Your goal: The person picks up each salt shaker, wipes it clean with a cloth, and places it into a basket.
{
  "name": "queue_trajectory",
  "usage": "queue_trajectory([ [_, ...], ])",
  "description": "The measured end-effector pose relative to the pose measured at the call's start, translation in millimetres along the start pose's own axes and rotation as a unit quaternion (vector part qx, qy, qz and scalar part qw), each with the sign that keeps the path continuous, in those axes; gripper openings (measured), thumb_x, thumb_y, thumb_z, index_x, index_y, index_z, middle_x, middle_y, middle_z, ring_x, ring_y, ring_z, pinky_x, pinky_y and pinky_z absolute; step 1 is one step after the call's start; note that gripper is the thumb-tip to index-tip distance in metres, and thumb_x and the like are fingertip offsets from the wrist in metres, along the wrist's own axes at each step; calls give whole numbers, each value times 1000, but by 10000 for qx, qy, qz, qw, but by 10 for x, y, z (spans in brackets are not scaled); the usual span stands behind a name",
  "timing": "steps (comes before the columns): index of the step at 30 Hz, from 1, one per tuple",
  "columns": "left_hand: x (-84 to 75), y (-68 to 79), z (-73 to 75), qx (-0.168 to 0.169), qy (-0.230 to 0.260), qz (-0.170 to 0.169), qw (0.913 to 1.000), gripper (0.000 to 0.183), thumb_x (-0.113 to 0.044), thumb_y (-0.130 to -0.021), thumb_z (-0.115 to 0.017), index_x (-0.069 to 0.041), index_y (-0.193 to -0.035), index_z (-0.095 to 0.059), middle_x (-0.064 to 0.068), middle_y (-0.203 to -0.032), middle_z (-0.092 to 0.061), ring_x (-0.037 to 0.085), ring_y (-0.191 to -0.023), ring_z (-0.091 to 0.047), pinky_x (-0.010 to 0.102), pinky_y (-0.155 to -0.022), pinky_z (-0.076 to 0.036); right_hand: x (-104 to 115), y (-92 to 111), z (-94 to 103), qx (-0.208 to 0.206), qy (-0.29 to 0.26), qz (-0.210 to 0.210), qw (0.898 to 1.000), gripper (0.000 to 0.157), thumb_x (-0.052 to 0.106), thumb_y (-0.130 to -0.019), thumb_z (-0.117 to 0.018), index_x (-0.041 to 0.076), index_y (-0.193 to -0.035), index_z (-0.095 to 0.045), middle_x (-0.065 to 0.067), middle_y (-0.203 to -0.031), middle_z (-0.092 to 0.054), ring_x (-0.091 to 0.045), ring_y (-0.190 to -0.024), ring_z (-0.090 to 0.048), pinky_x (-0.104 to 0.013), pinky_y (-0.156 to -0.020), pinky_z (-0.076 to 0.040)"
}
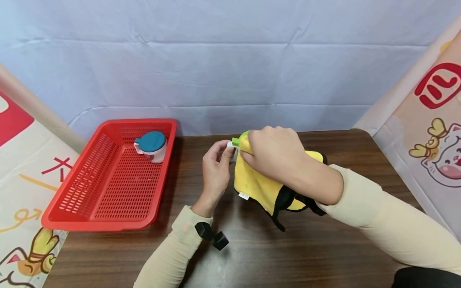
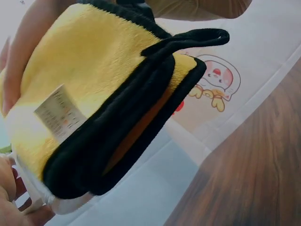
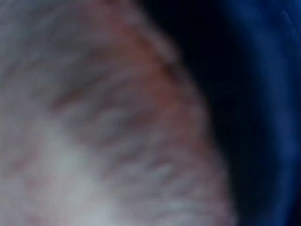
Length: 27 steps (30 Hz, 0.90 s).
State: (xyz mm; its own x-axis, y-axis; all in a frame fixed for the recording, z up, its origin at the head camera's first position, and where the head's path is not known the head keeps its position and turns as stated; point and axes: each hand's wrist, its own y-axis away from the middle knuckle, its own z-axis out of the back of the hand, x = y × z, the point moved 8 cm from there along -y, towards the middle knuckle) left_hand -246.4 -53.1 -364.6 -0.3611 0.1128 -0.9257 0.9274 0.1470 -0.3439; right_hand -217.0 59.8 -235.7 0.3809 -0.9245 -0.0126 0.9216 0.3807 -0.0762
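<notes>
Fingers of the left hand [image 1: 217, 170] pinch a white handle [image 1: 231, 145]; the right hand [image 1: 275, 152] grips a yellow towel [image 1: 253, 180], its tag [image 2: 60, 113] unreadable.

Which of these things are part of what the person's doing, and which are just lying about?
In use:
yellow cloth, held in the right hand
white-and-green item, mostly hidden, pinched by the left hand

Apparently just lying about:
red basket
blue-lidded cup, inside the red basket

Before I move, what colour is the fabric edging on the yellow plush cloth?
The yellow plush cloth has black edging, clearest in the left wrist view.
</notes>
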Motion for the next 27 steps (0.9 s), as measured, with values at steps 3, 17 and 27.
queue_trajectory([
  [3,19,-2,8,-30,34,62,10000,18,-6,-100,-64,7,-112,-68,18,-102,-69,9,-85,-65,27,-76,-56,-50,57,3,-9,-16,56,10000,37,35,-94,-72,11,-72,-54,-3,-57,-48,-24,-53,-52,-39,-46,-42],
  [17,-6,-26,46,-195,148,49,9997,16,-2,-98,-65,9,-110,-68,17,-101,-71,10,-88,-65,23,-80,-53,-376,272,97,-306,-165,508,9981,41,41,-86,-82,16,-81,-49,1,-55,-43,-22,-52,-46,-40,-44,-38],
  [27,9,-33,44,-150,173,90,9997,17,-2,-98,-65,9,-111,-68,18,-102,-70,10,-89,-65,23,-80,-53,-563,289,94,-348,-147,346,9987,37,34,-87,-82,17,-80,-50,2,-55,-42,-22,-52,-45,-37,-44,-35],
])
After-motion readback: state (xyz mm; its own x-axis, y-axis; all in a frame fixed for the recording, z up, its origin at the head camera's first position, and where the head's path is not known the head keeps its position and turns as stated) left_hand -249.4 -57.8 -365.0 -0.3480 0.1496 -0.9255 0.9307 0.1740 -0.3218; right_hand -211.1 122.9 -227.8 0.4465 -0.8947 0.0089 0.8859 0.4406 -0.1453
